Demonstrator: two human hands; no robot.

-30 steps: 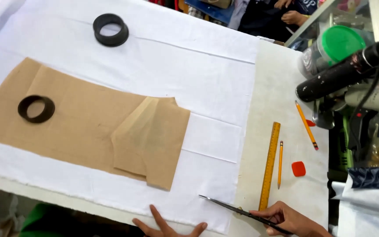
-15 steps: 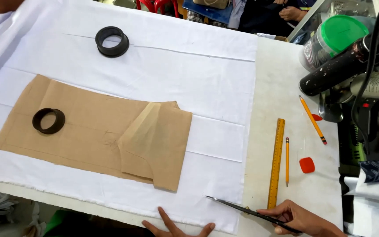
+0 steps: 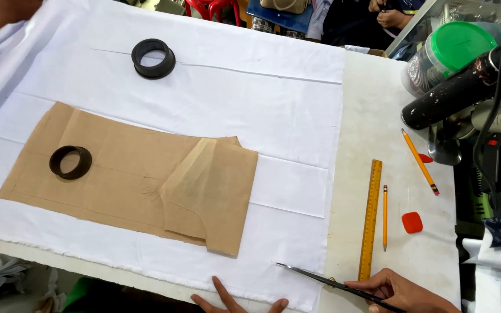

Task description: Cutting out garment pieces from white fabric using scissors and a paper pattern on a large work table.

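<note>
White fabric (image 3: 215,104) covers most of a pale worktable (image 3: 372,104), with a brown paper pattern piece (image 3: 134,174) lying flat on it and a smaller folded brown paper piece (image 3: 215,197) resting on its right end. One black ring weight (image 3: 71,162) sits on the left part of the paper, and a second black ring weight (image 3: 153,58) sits on bare cloth above it. Along the near edge, the left hand (image 3: 233,301) presses flat on the fabric with fingers spread and holding nothing, while the right hand (image 3: 398,293) grips the handles of dark long-bladed scissors (image 3: 320,279), whose tip lies at the cloth's lower right corner; whether the blades are parted cannot be told. Just right of the cloth lie an upright yellow wooden ruler (image 3: 371,217), a short yellow pencil (image 3: 385,217), a small red piece of chalk (image 3: 411,222) and a longer orange pencil (image 3: 420,161). Compared with half a second ago, the hands, scissors and paper keep nearly the same places; the scissor tip sits at the same spot on the cloth edge, and only the view has shifted slightly, bringing the left fingers a little further into sight.
</note>
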